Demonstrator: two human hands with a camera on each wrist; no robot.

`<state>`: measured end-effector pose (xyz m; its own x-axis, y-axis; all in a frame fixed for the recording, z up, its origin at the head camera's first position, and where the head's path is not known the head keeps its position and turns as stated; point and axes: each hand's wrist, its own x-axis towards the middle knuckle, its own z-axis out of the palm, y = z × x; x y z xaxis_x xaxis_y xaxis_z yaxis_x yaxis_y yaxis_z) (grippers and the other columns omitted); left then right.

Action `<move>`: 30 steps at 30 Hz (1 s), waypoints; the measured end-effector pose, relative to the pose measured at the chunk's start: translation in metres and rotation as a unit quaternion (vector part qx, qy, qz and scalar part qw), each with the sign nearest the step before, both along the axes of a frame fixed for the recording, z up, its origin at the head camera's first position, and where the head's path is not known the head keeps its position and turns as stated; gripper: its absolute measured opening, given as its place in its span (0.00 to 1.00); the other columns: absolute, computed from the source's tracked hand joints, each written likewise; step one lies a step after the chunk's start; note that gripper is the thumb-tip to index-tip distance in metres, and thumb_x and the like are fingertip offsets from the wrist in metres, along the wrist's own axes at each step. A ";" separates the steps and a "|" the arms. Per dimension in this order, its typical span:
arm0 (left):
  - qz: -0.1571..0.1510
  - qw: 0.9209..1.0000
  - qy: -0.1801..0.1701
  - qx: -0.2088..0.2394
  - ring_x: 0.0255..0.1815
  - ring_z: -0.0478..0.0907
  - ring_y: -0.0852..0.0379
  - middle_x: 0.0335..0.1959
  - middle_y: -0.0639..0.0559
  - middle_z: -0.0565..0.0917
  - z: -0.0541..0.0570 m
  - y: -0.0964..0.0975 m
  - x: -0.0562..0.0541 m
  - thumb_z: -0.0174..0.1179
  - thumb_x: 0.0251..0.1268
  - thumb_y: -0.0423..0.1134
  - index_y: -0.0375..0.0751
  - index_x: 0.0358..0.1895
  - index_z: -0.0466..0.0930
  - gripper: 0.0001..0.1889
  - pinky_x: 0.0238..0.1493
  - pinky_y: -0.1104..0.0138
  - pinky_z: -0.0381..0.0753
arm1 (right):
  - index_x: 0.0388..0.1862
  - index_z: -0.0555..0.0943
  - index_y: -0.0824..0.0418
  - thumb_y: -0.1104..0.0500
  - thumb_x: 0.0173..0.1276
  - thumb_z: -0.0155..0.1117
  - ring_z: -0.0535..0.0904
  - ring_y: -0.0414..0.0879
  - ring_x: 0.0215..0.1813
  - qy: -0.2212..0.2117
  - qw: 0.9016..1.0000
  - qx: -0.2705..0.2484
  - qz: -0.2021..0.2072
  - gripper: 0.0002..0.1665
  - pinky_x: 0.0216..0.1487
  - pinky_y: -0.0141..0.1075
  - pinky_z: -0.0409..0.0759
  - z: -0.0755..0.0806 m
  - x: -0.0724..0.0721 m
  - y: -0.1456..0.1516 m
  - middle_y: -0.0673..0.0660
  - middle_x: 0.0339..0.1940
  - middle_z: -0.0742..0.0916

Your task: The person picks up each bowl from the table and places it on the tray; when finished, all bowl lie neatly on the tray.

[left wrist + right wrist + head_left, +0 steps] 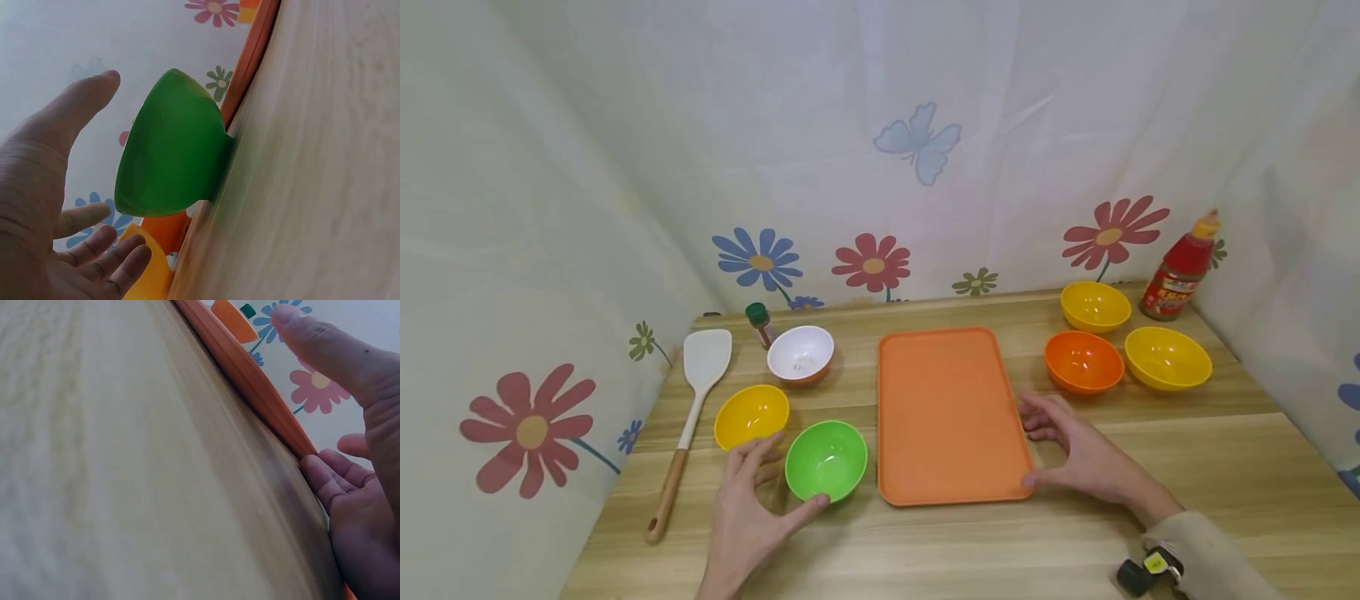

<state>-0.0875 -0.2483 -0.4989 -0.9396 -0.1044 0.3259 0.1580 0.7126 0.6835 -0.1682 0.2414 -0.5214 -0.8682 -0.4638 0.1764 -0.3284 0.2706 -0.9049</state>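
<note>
A green bowl (826,462) stands upright on the table, just left of the orange tray (951,417). My left hand (747,508) spreads round its near left side with thumb and fingers apart. The left wrist view has a gap between that hand and the green bowl (172,144). Left fingertips overlap the rim of a yellow bowl (748,415) in the head view. At the tray's right edge is my right hand (1086,454), thumb near the front corner. Its fingertips (319,478) meet the tray's edge (250,381) low by the tabletop in the right wrist view.
A white spatula (702,367) with a wooden handle lies far left. Behind the yellow bowl stand a white-lined bowl (801,352) and a green-capped bottle (760,323). Back right hold an orange bowl (1084,362), yellow bowls (1168,358) and a red sauce bottle (1180,271), near the curtain (985,167).
</note>
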 end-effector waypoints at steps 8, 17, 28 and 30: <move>-0.004 1.000 -0.004 -0.010 0.58 0.88 0.47 0.64 0.49 0.82 -0.003 0.001 0.001 0.94 0.36 0.62 0.47 0.76 0.80 0.57 0.61 0.43 0.89 | 0.86 0.67 0.65 0.49 0.55 0.95 0.79 0.53 0.68 0.015 0.998 0.063 -0.005 0.66 0.71 0.28 0.80 0.003 -0.001 0.000 0.63 0.78 0.75; -0.037 0.999 -0.037 0.012 0.64 0.87 0.47 0.74 0.46 0.83 -0.009 0.002 -0.007 0.95 0.35 0.61 0.42 0.81 0.74 0.64 0.64 0.51 0.90 | 0.87 0.68 0.60 0.41 0.50 0.96 0.82 0.52 0.69 0.015 0.993 0.113 -0.011 0.70 0.73 0.32 0.82 0.006 -0.002 0.004 0.56 0.71 0.77; -0.041 0.994 -0.090 0.055 0.74 0.81 0.46 0.77 0.45 0.81 -0.014 0.006 -0.015 0.96 0.31 0.59 0.42 0.84 0.70 0.69 0.81 0.45 0.74 | 0.87 0.67 0.60 0.40 0.49 0.96 0.81 0.55 0.70 0.015 0.992 0.128 -0.001 0.72 0.74 0.38 0.82 0.010 0.003 0.002 0.57 0.69 0.77; -0.047 0.992 -0.097 0.068 0.75 0.81 0.46 0.77 0.46 0.81 -0.015 0.006 -0.015 0.96 0.32 0.57 0.42 0.84 0.70 0.68 0.81 0.46 0.74 | 0.87 0.67 0.60 0.40 0.49 0.96 0.81 0.55 0.70 0.014 0.992 0.129 0.001 0.72 0.74 0.38 0.82 0.011 0.004 0.002 0.57 0.69 0.77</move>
<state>-0.1026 -0.2420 -0.5135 -0.9910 -0.0438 0.1266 0.0754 0.5994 0.7969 -0.1642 0.2430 -0.5108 -0.8637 -0.4983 0.0753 -0.3526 0.4907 -0.7968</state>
